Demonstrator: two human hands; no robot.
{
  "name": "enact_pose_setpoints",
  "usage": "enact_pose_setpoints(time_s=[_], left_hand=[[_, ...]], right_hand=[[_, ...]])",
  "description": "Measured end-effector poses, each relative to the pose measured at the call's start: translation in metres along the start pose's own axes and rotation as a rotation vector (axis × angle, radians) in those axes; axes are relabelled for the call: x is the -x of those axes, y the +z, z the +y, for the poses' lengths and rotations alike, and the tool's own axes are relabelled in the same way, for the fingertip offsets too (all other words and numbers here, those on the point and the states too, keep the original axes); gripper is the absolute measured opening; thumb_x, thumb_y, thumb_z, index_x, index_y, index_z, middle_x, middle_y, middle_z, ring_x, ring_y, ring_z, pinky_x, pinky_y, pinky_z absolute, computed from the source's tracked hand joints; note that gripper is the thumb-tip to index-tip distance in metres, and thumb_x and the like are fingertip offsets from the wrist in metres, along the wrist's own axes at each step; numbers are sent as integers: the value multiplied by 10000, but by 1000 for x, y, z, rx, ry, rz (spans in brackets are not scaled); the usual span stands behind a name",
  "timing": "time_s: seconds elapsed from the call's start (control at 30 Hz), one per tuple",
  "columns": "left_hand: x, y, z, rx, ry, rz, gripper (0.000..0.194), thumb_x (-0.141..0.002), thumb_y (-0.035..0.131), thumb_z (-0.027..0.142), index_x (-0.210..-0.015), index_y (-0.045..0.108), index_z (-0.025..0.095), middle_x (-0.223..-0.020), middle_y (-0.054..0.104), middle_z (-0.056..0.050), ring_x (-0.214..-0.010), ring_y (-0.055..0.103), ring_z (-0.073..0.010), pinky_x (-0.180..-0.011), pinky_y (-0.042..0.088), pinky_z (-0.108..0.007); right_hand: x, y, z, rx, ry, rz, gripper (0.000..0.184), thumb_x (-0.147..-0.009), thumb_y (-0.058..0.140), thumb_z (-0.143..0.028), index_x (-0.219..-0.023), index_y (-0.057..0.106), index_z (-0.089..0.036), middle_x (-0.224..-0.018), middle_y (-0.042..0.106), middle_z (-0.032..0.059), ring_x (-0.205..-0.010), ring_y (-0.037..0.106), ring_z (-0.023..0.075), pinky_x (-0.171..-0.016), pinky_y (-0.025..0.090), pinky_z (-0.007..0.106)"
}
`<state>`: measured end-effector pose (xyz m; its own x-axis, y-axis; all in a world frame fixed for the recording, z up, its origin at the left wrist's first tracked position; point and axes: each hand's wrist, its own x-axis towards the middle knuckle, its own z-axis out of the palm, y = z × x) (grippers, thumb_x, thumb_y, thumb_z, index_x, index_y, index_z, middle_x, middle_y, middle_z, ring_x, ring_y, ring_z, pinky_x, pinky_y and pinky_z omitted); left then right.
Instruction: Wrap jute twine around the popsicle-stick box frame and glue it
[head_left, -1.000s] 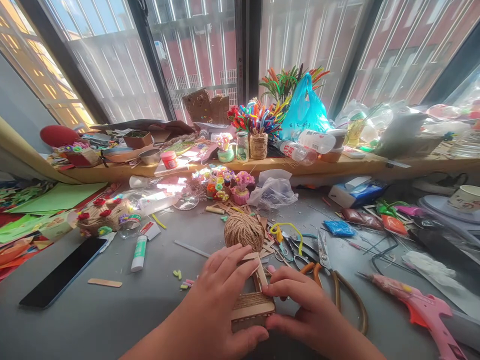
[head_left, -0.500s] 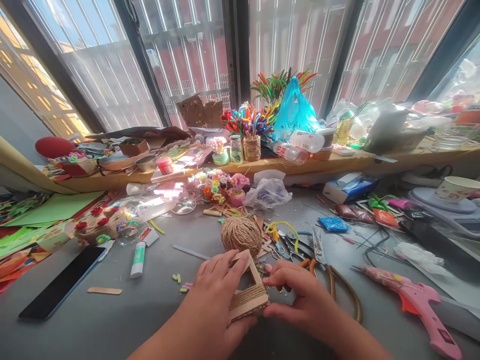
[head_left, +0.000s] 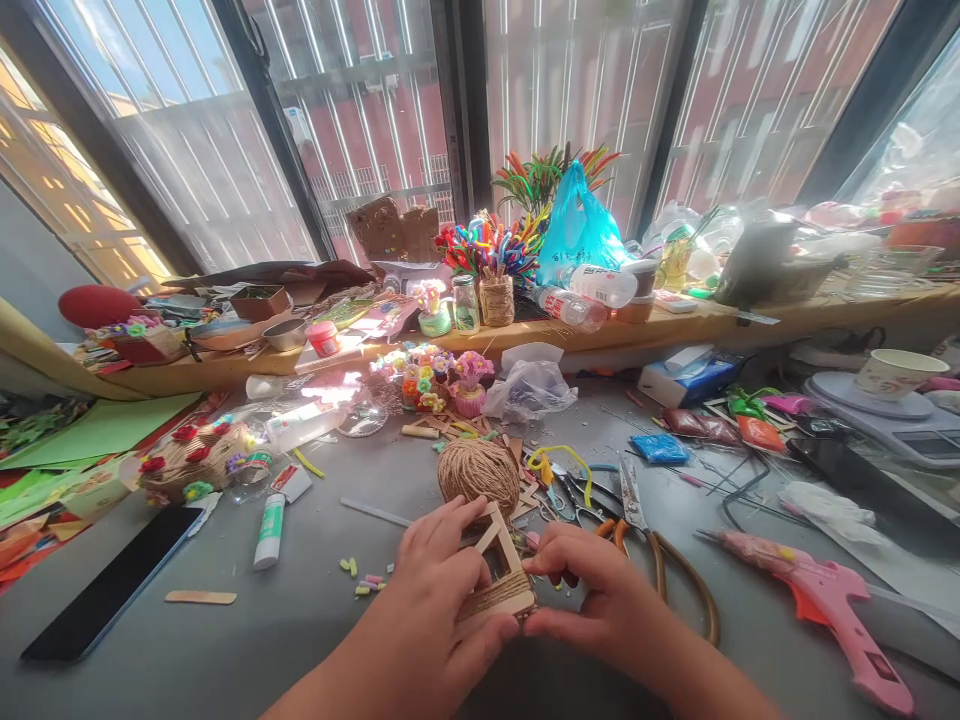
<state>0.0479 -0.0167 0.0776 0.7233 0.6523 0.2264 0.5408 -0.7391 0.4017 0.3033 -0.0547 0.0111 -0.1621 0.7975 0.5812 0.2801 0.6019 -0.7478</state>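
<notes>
Low in the middle of the view is a small craft-stick frame (head_left: 507, 541) of pale wood, with rows of brown twine (head_left: 496, 594) wound round its near part. My left hand (head_left: 431, 605) is closed round its left side, fingers over the top and thumb along the near edge. At the right edge, my right hand (head_left: 604, 590) pinches the frame's corner between thumb and fingers; whether a twine strand lies in that pinch is hidden. Just beyond the frame sits a ball of jute twine (head_left: 478, 470).
Pliers and scissors (head_left: 632, 495) lie beyond my right hand, a pink glue gun (head_left: 832, 590) farther right. Toward the left are a phone (head_left: 112, 580), a glue stick (head_left: 270, 530) and a loose craft stick (head_left: 200, 597). A cluttered windowsill (head_left: 450, 346) runs along the back.
My left fingers have shifted on the frame, the thumb now showing along its near edge. Both hands keep their hold. The whole view has moved slightly.
</notes>
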Motion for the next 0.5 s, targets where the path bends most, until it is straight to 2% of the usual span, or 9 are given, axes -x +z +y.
enact_pose_setpoints(time_s=[0.13, 0.23, 0.4, 0.5], left_hand=[[-9, -11, 12, -2, -35, -84, 199, -995, 738, 301, -876, 590, 243, -1618, 604, -152, -1579, 473, -429, -1180, 511, -616], [-11, -14, 15, -2, -67, -115, 188, -999, 741, 310, -885, 608, 241, -1616, 605, -155, -1602, 442, -433, -1193, 498, -631], [-9, -7, 10, -16, -112, -114, 220, -931, 833, 363, -872, 659, 244, -1713, 523, -102, -1607, 413, -453, -1211, 467, -658], [-10, -2, 7, -14, -107, -80, 229, -895, 853, 332, -828, 653, 241, -1676, 557, -90, -1581, 446, -440, -1203, 484, -628]], right_hand=[[-1, 0, 1, -2, -14, 10, 503, -973, 769, -725, -993, 732, -224, -827, 692, 26, -722, 646, 190, -651, 517, 275], [-1, 1, 2, -12, -9, 9, 511, -973, 762, -734, -992, 732, -224, -823, 691, 28, -725, 646, 194, -651, 517, 279], [1, 2, 2, -10, 18, -11, 523, -970, 760, -742, -990, 742, -220, -830, 711, 39, -722, 642, 194, -639, 508, 280], [1, 2, 3, -3, 32, -21, 544, -973, 742, -758, -993, 752, -215, -830, 711, 42, -722, 641, 195, -638, 504, 284]])
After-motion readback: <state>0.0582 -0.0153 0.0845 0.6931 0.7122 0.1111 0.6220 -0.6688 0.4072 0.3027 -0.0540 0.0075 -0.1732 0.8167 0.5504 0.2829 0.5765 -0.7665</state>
